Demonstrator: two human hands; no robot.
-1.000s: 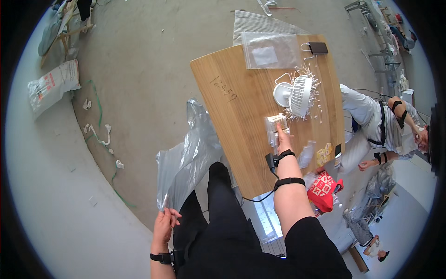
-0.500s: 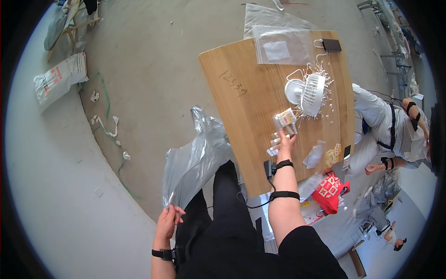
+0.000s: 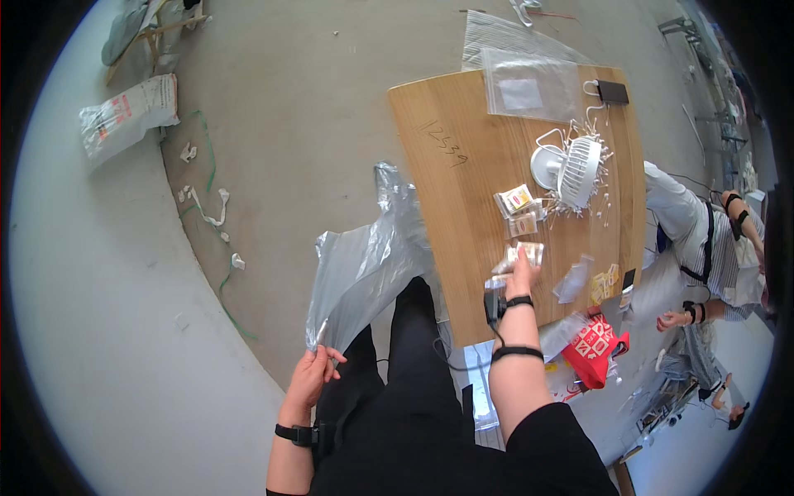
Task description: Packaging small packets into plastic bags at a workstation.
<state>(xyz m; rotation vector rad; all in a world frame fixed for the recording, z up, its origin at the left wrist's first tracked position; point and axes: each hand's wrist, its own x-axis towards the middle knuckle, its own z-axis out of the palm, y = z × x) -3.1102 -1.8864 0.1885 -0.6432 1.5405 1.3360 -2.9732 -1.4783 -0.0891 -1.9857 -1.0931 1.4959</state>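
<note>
The left hand (image 3: 313,376) still pinches a clear bag's (image 3: 364,264) corner beside the bench (image 3: 447,190). The right hand (image 3: 521,269) has drawn back from the far packets (image 3: 519,211) and now closes on a small packet (image 3: 525,252) nearer the edge, likely a fresh pick.

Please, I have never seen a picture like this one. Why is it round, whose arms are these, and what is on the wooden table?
The camera sits on a person's head and looks down through a very wide lens, so the picture is round and straight edges bend. Both arms at the bottom belong to that person; there is no machine. The left hand pinches the edge of a large clear plastic bag that hangs beside the wooden table. The right hand rests on a small clear packet on the table. Further along lie two more small packets, a white fan, thin white hooks and a clear zip bag. Another person works at the right.
</note>
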